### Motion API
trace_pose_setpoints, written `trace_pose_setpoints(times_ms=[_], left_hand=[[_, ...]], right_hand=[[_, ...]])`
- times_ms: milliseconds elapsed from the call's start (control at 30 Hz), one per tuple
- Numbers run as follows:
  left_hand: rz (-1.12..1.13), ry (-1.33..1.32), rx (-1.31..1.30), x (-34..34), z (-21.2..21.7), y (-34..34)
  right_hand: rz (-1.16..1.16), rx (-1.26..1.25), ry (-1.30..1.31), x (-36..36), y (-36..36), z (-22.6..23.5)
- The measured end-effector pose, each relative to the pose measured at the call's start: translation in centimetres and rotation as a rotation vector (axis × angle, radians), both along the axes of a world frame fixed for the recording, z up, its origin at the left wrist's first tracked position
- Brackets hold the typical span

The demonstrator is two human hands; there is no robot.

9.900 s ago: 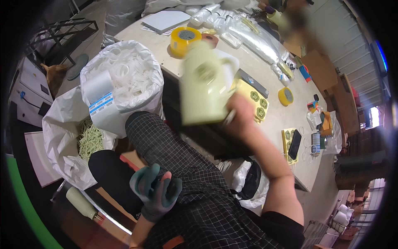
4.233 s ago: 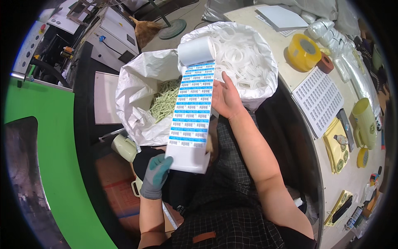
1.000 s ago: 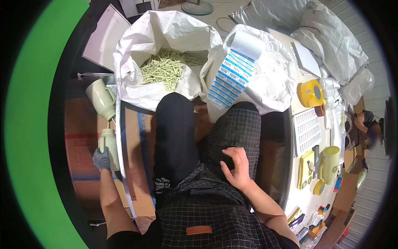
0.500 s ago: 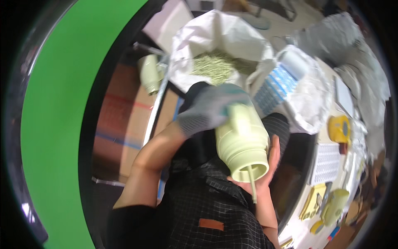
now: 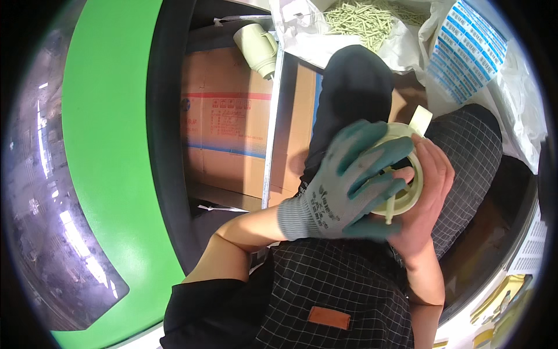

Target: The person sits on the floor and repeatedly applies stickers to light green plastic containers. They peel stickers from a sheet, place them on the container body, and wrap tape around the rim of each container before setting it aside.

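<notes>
On the far left there is a wide green band [image 5: 104, 174] that curves like a bow, smooth and plain. Next to it, lower on the floor, sits a brown cardboard box [image 5: 224, 139] with flat sides and a red and a blue stripe. Past the box, far up, a pale green jug [image 5: 257, 47] lies on its side by a thin metal rail [image 5: 272, 128]. In the middle, the left hand [image 5: 349, 189] wears a knit glove, grey at the wrist and rubbery green on the fingers [image 5: 378, 154]. Its fingers are spread wide and laid over the round end of a pale green plastic container [image 5: 401, 174], pressing on it. A thin pale stick [image 5: 390, 209] pokes out of that round end. The left forearm comes in from the lower left, bent at the elbow, and crosses the lap. The container is held over the person's lap, above the dark checked trousers [image 5: 465, 151], between both hands. On its right, the bare right hand [image 5: 427, 198] cups it from the side, fingers curled around its rim, wrist coming up from below. Far up on the right is a white bag [image 5: 314, 35] full of small pale green sticks [image 5: 363, 20], and a white roll with blue labels [image 5: 465, 52].
</notes>
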State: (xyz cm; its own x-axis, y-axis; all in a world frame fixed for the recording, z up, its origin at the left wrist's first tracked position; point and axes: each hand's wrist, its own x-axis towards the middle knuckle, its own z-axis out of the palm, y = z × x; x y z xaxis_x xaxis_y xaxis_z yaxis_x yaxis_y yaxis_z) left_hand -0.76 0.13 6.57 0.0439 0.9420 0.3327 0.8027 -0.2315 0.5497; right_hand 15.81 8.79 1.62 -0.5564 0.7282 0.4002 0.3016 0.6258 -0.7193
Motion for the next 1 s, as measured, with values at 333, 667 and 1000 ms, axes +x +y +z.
trace_pose_setpoints(times_ms=[333,667,1000], left_hand=[[-0.006,0.21,-0.104,1.7,-1.1,-0.1],[0.32,0.124,0.257,-2.6,0.8,3.8],[0.211,0.023,0.444,-3.3,-0.4,6.6]], right_hand=[[0.022,-0.151,0.03,0.9,-0.5,-0.8],[0.143,0.081,0.258,-5.7,5.3,1.2],[-0.156,0.245,0.113,0.3,10.8,2.4]])
